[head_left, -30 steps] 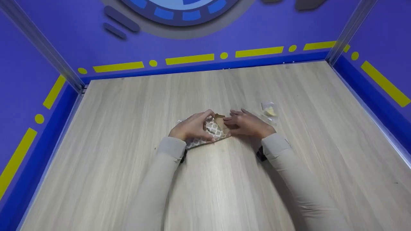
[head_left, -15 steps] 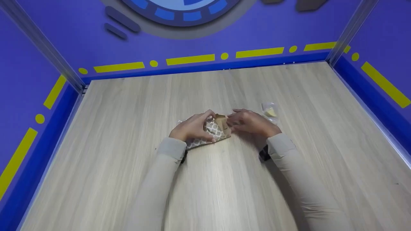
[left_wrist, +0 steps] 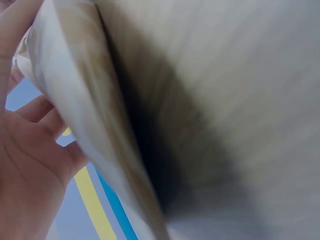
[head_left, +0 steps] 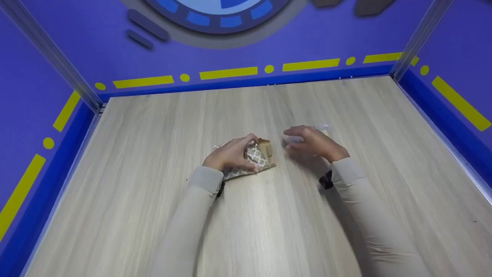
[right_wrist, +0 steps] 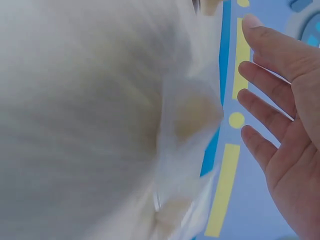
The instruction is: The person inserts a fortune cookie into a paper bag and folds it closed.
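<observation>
My left hand (head_left: 230, 154) grips a paper bag (head_left: 255, 154) with a white and tan lattice pattern, thumb along the near side and fingers over the far side. The bag lies on the table with its open end, brown inside, facing right. In the left wrist view the bag (left_wrist: 85, 75) rises between the palm and the table. My right hand (head_left: 315, 142) is to the right of the bag, holding nothing, fingers apart. Beside it are clear plastic packets (head_left: 323, 127), partly hidden by the hand. The right wrist view shows a packet (right_wrist: 192, 115) with pale yellow contents, blurred.
The wood-grain table (head_left: 153, 215) bears the bag and packets. Purple-blue panels (head_left: 246, 54) with yellow dashes border it at the back and both sides, and metal posts (head_left: 415, 42) stand at the back corners.
My right hand has moved away from the bag's open end, to the right, and now covers part of the packets. The left hand still grips the bag in place.
</observation>
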The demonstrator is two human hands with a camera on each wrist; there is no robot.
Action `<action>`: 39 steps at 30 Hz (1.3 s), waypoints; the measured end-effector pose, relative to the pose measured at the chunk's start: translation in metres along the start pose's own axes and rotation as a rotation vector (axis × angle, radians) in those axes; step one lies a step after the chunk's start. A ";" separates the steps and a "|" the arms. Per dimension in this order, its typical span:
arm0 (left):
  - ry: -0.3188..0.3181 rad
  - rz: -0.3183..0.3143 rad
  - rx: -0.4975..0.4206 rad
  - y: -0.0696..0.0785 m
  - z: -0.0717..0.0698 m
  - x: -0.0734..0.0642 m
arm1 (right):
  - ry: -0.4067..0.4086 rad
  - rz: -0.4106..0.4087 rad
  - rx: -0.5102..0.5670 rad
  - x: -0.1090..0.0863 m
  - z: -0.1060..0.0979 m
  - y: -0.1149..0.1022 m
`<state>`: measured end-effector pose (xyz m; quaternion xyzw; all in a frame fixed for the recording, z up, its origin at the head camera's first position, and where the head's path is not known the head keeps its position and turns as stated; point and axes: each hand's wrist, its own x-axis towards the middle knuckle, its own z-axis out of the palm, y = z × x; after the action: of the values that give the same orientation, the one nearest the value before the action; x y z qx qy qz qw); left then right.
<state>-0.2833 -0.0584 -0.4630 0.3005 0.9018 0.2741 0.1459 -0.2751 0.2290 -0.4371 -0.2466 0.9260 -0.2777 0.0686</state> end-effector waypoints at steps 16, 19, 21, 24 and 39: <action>-0.007 -0.016 0.028 0.002 -0.001 -0.006 | 0.033 0.072 -0.022 -0.022 -0.021 0.026; -0.008 -0.017 0.023 0.001 -0.001 -0.007 | 0.037 0.072 -0.026 -0.024 -0.023 0.030; -0.007 -0.019 0.020 0.001 -0.001 -0.008 | 0.041 0.074 -0.029 -0.026 -0.024 0.033; -0.005 -0.019 0.015 0.000 -0.001 -0.008 | 0.040 0.088 -0.039 -0.028 -0.025 0.036; -0.024 -0.030 -0.026 0.000 -0.001 -0.009 | -0.021 0.123 -0.161 -0.032 -0.021 0.043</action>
<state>-0.2768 -0.0644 -0.4613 0.2882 0.9008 0.2801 0.1645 -0.2711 0.2858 -0.4438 -0.1968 0.9579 -0.1951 0.0751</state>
